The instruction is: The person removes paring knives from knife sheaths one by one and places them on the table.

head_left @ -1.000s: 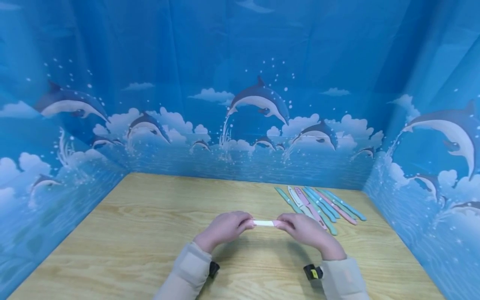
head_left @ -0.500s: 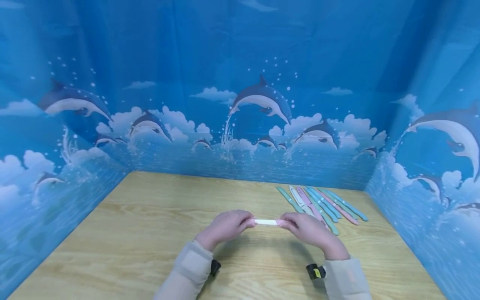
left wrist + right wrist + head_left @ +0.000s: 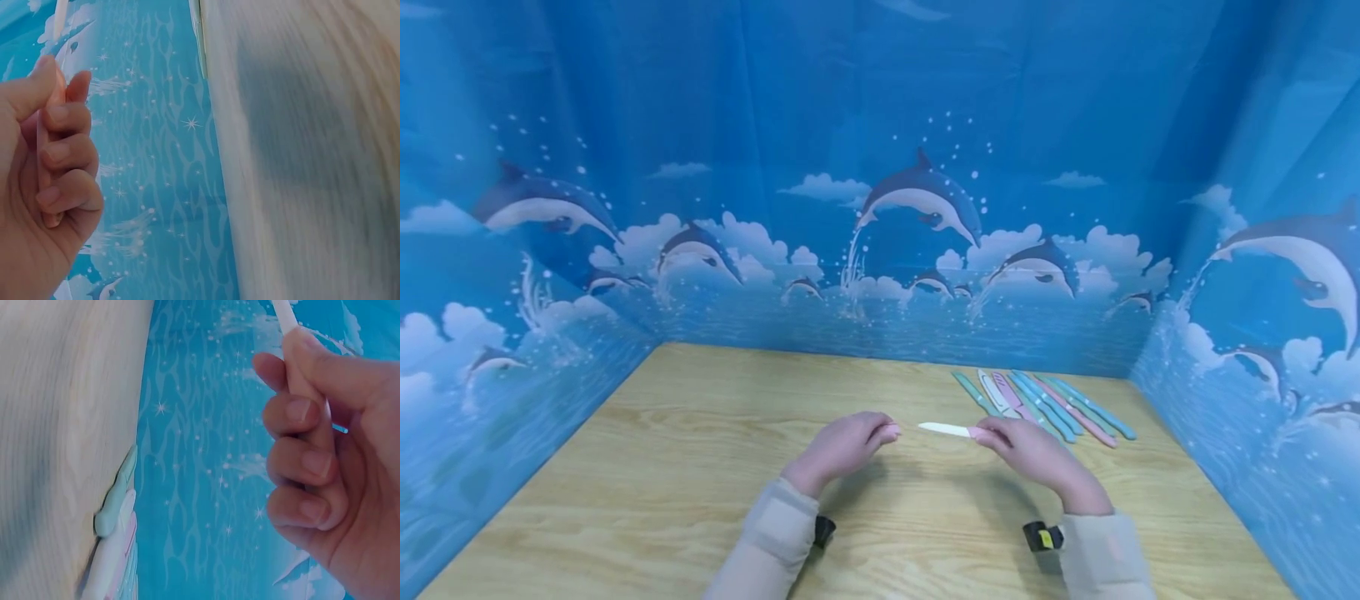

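Observation:
A knife with a white blade [image 3: 944, 429] and a pink handle [image 3: 320, 434] is in my right hand [image 3: 1028, 450]; the fingers curl round the handle. The blade points left across the gap between the hands. My left hand [image 3: 846, 446] grips a slim pink knife sheath [image 3: 45, 150], mostly covered by the fingers, with its opening end near the thumb. Blade tip and sheath stand apart in the head view. Both hands are held over the wooden table.
Several knives in green, white, pink and blue [image 3: 1052, 407] lie fanned at the table's [image 3: 715, 433] back right, close to the right hand. A blue dolphin-print curtain [image 3: 820, 208] closes off the back and both sides. A black wrist camera [image 3: 1042, 536] sits under the right sleeve.
The hands have moved apart, the right one rightward. The blade, whose tip was inside the sheath earlier, is now out and its whole length shows. Both hands rose slightly.

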A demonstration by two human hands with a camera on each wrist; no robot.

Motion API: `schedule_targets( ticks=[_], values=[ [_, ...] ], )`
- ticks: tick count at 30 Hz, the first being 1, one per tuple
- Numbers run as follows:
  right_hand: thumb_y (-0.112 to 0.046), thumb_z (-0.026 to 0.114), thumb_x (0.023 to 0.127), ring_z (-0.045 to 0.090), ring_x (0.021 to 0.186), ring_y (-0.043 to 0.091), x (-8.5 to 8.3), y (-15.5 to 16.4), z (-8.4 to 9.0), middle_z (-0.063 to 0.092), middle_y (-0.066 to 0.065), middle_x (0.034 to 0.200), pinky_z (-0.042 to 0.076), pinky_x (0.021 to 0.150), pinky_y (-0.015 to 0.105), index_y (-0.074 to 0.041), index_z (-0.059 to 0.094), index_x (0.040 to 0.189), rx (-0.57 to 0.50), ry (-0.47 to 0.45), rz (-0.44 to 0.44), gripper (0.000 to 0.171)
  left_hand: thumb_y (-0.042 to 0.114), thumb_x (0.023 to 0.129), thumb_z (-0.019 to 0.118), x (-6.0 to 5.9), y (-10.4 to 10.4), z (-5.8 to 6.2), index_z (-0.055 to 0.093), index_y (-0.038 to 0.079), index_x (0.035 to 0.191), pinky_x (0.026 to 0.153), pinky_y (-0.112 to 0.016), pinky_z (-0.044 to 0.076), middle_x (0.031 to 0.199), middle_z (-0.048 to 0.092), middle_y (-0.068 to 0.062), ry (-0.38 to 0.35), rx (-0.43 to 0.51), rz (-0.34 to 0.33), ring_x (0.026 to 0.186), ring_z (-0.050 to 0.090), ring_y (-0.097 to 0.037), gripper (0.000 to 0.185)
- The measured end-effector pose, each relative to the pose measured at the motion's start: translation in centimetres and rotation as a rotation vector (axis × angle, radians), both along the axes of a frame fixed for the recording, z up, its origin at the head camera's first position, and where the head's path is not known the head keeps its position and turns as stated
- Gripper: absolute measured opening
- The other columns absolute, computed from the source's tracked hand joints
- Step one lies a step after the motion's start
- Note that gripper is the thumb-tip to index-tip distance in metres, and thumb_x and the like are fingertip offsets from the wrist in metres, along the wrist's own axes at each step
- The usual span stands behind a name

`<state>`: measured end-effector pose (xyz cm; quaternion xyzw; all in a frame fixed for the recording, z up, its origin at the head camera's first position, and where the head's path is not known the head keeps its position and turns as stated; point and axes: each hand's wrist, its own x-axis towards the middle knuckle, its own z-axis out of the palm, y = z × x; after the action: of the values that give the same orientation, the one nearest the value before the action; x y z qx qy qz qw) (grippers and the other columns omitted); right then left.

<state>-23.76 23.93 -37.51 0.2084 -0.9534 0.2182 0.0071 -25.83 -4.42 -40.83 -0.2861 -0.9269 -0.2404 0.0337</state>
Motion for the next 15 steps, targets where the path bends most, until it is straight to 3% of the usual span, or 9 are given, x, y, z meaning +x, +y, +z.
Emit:
schedule_targets(
  ticks=[2,6,10,13,15],
  values=[
    [-0.042,0.045,0.102,0.064,0.088,0.016,0.0,0.3,0.1,0.069,0.001,0.097,0.052,0.078,0.04,-0.01,0.067,0.114,-0.008,-0.001,-0.044,0.041,0.036,0.104,0.041,-0.2,-0.1,-0.2,0.065,0.008,0.109,0.084,-0.038,0.053,0.098,0.068,-0.003,-0.03,0.024,0.02,0.093,0.066,-0.019,0.037],
    [-0.042,0.042,0.103,0.056,0.071,0.016,-0.3,0.5,-0.1,0.06,0.001,0.079,0.047,0.068,0.036,-0.006,0.062,0.12,-0.037,-0.023,-0.122,0.044,0.036,0.106,0.034,-0.6,-0.4,-0.6,0.061,0.002,0.113,0.088,-0.044,0.05,0.099,0.065,-0.012,-0.136,0.1,0.059,0.098,0.063,-0.026,0.044],
    [-0.032,0.042,0.105,0.041,0.057,0.014,-0.9,-0.2,-0.5,0.045,0.001,0.065,0.04,0.057,0.029,0.002,0.054,0.126,-0.082,-0.035,-0.157,0.041,0.033,0.107,0.03,-1.3,-0.4,-0.9,0.051,-0.003,0.127,0.096,-0.046,0.047,0.118,0.06,-0.021,-0.213,0.133,0.117,0.113,0.059,-0.032,0.047],
    [-0.023,0.044,0.104,0.037,0.052,0.012,-1.7,-1.0,-1.0,0.042,-0.001,0.061,0.037,0.049,0.027,0.005,0.051,0.126,-0.082,-0.022,-0.184,0.036,0.029,0.107,0.032,-1.9,-0.1,-0.4,0.043,-0.003,0.135,0.089,-0.042,0.051,0.126,0.058,-0.022,-0.209,0.115,0.17,0.11,0.061,-0.03,0.044],
    [-0.02,0.045,0.103,0.035,0.05,0.012,-2.6,-1.5,-1.3,0.042,0.0,0.06,0.035,0.046,0.026,0.004,0.049,0.124,-0.083,-0.047,-0.208,0.032,0.025,0.107,0.034,-2.4,0.3,0.0,0.043,-0.002,0.132,0.076,-0.037,0.051,0.114,0.062,-0.019,-0.205,0.113,0.204,0.092,0.063,-0.025,0.038]
  ],
)
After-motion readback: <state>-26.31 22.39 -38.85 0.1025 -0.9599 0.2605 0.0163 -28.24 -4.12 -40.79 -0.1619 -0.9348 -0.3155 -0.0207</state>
